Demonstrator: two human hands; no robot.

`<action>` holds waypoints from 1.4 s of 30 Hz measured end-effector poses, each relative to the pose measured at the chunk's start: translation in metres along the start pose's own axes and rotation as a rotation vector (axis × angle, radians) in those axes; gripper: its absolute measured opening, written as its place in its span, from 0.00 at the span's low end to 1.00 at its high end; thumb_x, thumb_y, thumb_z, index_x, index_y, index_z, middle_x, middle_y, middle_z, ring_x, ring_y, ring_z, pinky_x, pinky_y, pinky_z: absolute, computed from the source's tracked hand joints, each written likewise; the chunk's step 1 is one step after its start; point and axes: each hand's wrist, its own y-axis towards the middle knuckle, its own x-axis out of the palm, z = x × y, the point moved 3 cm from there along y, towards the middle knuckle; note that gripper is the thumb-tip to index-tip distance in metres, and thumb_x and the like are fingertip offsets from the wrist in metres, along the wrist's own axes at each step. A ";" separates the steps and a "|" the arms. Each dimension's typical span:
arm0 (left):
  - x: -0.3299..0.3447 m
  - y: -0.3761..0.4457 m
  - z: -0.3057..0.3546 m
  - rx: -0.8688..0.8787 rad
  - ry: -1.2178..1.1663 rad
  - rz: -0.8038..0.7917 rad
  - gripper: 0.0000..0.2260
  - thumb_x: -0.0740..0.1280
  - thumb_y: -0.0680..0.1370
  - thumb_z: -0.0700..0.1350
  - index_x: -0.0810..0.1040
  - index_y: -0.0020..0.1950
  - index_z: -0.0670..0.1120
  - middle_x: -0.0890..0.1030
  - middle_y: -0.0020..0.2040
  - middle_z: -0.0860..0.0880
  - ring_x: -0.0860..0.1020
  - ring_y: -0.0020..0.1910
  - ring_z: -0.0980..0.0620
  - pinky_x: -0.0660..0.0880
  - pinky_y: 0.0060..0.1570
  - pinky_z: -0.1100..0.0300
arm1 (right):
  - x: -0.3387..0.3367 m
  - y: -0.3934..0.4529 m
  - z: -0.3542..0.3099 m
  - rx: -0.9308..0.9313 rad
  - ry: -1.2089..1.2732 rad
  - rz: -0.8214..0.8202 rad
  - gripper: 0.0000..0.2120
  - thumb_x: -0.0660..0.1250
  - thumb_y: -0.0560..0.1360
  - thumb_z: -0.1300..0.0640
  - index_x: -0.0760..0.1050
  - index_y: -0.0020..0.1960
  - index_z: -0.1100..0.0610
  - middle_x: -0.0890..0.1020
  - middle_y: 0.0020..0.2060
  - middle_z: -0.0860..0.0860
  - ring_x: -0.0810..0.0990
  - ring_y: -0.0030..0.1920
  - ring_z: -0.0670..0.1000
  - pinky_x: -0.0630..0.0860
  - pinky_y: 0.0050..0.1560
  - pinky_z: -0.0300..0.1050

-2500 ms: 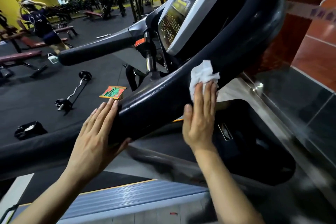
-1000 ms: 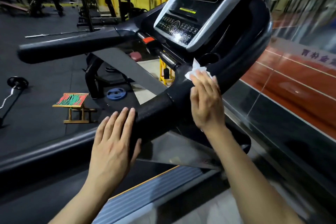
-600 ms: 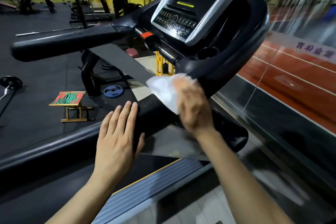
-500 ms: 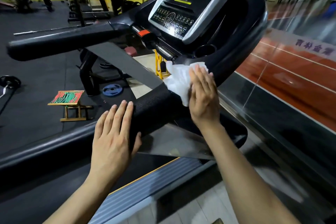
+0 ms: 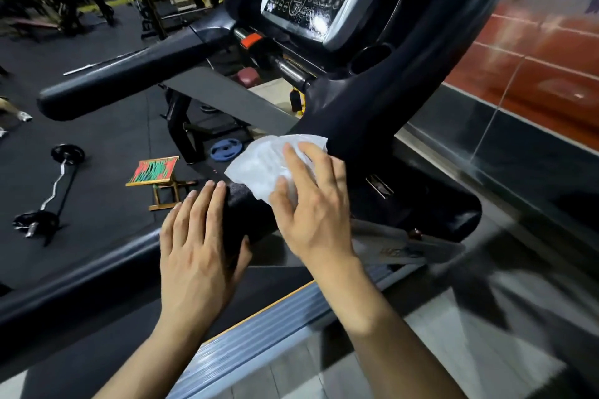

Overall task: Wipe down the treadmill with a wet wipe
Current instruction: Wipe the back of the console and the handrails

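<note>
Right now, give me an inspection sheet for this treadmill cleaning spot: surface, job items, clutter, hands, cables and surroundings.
Surface: black padded handrail of the treadmill, foam-textured; whether it is wet cannot be told.
Job's things: white wet wipe, crumpled, spread over the handrail; console above it, glossy with glare.
Clutter: blue weight plate, small folding stool and curl barbell on the gym floor.
Hands: left hand rests flat on the handrail; right hand presses the wipe with spread fingers.
Cables: nothing seen.
Surroundings: red tiled wall to the right, weight racks behind.
</note>
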 end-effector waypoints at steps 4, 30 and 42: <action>-0.001 -0.001 0.000 -0.001 -0.004 -0.017 0.34 0.65 0.77 0.53 0.63 0.80 0.40 0.67 0.79 0.42 0.66 0.77 0.40 0.59 0.78 0.42 | -0.003 -0.001 -0.005 -0.114 -0.034 -0.006 0.14 0.68 0.79 0.59 0.81 0.64 0.56 0.79 0.60 0.54 0.74 0.55 0.57 0.76 0.58 0.49; -0.006 0.001 0.001 0.009 -0.002 -0.090 0.39 0.69 0.72 0.50 0.62 0.81 0.41 0.66 0.79 0.43 0.65 0.78 0.41 0.61 0.77 0.41 | -0.018 0.077 0.047 -0.085 -0.144 0.055 0.20 0.64 0.79 0.61 0.75 0.71 0.52 0.71 0.74 0.53 0.76 0.68 0.56 0.75 0.66 0.54; -0.006 0.001 0.001 -0.003 0.005 -0.096 0.37 0.63 0.73 0.53 0.62 0.81 0.41 0.66 0.79 0.42 0.65 0.78 0.41 0.59 0.78 0.42 | 0.018 -0.014 -0.006 -0.346 0.108 0.066 0.13 0.62 0.84 0.64 0.81 0.64 0.58 0.81 0.64 0.53 0.77 0.65 0.53 0.71 0.70 0.49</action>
